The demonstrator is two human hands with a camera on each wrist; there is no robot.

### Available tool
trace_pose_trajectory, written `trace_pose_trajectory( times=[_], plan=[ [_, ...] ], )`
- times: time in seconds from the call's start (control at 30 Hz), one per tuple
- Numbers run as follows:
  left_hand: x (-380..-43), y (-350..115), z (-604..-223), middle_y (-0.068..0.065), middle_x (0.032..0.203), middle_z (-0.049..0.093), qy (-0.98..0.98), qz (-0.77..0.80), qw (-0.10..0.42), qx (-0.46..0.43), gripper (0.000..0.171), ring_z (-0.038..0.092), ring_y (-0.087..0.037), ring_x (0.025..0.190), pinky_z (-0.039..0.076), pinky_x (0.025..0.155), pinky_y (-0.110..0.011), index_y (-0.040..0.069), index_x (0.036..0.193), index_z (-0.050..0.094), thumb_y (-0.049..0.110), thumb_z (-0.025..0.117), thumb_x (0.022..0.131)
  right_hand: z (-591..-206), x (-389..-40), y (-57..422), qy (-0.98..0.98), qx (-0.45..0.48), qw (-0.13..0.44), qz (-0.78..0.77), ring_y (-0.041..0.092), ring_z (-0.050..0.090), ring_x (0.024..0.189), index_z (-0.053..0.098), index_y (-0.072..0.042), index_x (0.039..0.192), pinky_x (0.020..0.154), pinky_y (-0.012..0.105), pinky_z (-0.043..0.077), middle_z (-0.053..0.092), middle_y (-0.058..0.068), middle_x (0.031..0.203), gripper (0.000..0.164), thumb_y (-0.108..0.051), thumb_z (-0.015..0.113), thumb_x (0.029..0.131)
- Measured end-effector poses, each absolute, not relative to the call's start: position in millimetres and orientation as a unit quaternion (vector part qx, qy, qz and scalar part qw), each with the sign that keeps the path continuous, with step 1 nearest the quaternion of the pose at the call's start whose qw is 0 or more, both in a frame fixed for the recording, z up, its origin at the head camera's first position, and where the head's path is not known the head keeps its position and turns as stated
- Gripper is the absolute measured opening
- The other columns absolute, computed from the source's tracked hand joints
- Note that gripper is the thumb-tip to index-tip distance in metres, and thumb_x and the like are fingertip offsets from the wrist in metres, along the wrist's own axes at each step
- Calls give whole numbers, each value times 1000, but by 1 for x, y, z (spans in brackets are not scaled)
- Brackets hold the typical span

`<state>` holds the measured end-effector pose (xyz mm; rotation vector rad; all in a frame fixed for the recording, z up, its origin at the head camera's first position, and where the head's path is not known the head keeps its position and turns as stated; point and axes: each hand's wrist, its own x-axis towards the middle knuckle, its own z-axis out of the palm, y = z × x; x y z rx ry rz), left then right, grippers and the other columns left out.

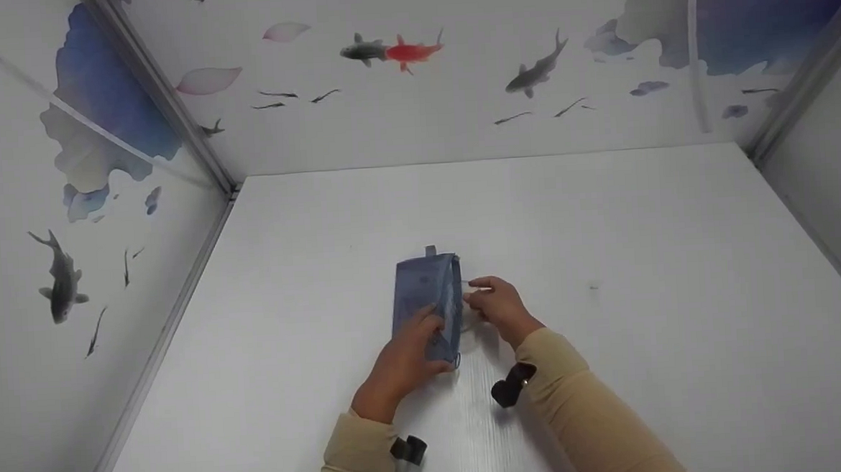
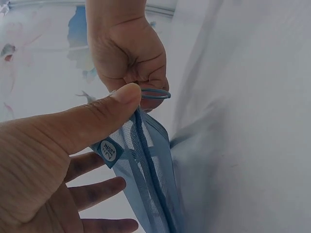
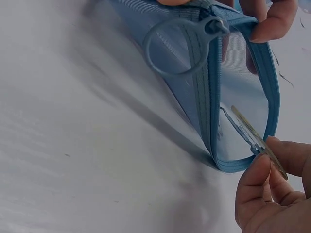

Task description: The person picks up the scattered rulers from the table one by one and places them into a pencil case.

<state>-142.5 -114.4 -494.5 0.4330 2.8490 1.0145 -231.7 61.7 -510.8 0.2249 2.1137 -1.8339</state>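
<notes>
A blue mesh zip pouch [image 1: 412, 283] stands on its edge on the white table, its zipped mouth facing right. My left hand [image 1: 405, 355] grips it near its close end, thumb on one side and fingers on the other. In the right wrist view the zip is undone, and a round ring pull [image 3: 147, 48] hangs at the near corner. Between the thumb and fingers of my right hand [image 1: 500, 307] is a thin flat piece [image 3: 250, 128] with a yellowish edge, its far end inside the open mouth. I cannot tell its exact kind.
A small pale scrap [image 1: 594, 286] lies on the white tabletop [image 1: 307, 271] to the right of the hands. Panels printed with fish [image 1: 538, 71] rise at the back and both sides. Dark wrist cameras [image 1: 409, 450] are strapped at both cuffs.
</notes>
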Motion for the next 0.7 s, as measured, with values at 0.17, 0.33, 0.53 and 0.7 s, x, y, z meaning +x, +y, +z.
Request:
trace_pose_trajectory(
  times=[0.17,0.33,0.53,0.7],
  plan=[
    [-142,-115,-494,-15,150,37,930,336,43,142,53,43,-32,132,44,98,-48,9,119,54,16,83,75,-511,-230,57,737,79,167,-650,14,52,73,55,2,127,68,29,47,59,7,94,38,-8,62,91],
    [-142,-115,-494,-15,151,37,928,340,45,143,53,42,-33,133,44,99,-48,8,119,54,16,83,75,-509,-228,52,738,87,167,-648,14,52,77,55,2,127,71,30,48,59,8,97,37,-7,61,91],
    [-141,-115,-492,-17,150,36,931,328,42,154,54,42,-34,133,45,97,-48,7,118,53,19,83,75,-507,-226,44,750,91,162,-635,15,53,74,53,5,127,69,30,48,60,10,95,39,-3,60,90],
    [-141,-115,-492,-16,151,36,933,325,46,150,54,43,-33,133,45,97,-48,8,119,53,21,83,76,-510,-227,40,757,88,152,-629,15,56,74,53,7,125,67,31,50,59,10,91,36,0,58,90]
  ],
)
